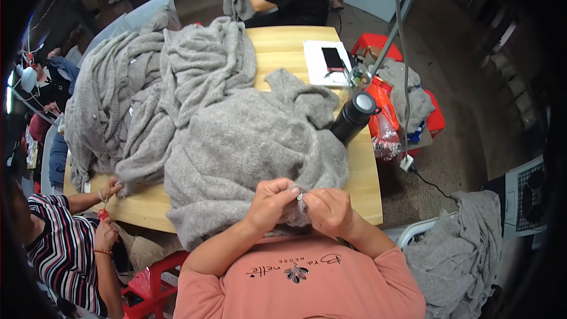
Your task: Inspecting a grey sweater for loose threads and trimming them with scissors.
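A large grey knit garment (242,136) lies bunched on the table in front of me and hangs over its near edge. My left hand (271,204) is closed, with thumb and finger pinching the garment's edge. Close beside it, my right hand (329,210) pinches the same edge, its fingers curled. Between the fingertips shows a small shiny piece (300,197), too small to name. Whether either hand also grips a tool or needle cannot be seen.
More grey knits (118,88) are heaped on the wooden table (277,41). A black bottle (354,118) and a phone (334,59) on white paper stand right. At left a co-worker's hand (106,236) holds a red-handled tool. Grey knits (460,254) fill a tub at lower right.
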`<state>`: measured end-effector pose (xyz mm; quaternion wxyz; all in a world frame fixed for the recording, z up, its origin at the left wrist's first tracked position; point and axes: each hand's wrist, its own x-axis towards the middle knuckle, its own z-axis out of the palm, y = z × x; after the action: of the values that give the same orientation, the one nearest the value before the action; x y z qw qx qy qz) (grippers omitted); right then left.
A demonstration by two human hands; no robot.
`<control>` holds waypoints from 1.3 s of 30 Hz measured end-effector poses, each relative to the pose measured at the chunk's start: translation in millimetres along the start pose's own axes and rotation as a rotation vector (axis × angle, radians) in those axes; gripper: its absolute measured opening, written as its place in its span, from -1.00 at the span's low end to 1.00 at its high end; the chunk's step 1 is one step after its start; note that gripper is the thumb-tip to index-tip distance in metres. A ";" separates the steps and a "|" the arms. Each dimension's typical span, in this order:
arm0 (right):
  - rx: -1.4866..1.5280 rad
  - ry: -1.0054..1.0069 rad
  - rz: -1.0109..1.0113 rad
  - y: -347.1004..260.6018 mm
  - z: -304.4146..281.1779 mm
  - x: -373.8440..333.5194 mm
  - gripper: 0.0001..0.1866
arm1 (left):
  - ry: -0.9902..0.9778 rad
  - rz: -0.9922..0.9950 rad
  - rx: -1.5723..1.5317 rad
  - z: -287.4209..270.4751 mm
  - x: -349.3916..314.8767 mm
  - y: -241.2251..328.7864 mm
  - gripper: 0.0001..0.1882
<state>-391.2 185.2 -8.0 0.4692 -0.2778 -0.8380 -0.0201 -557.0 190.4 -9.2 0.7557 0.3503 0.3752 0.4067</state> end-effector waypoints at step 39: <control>0.405 -0.039 0.489 -11.0 34.0 -9.7 -0.86 | 0.244 0.983 0.842 -15.0 -8.9 -12.1 -0.84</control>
<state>-418.9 181.5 -32.2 0.4899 -0.3724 -0.7421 0.2658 -569.0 180.9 -23.9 0.2322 0.6979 0.3814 0.5599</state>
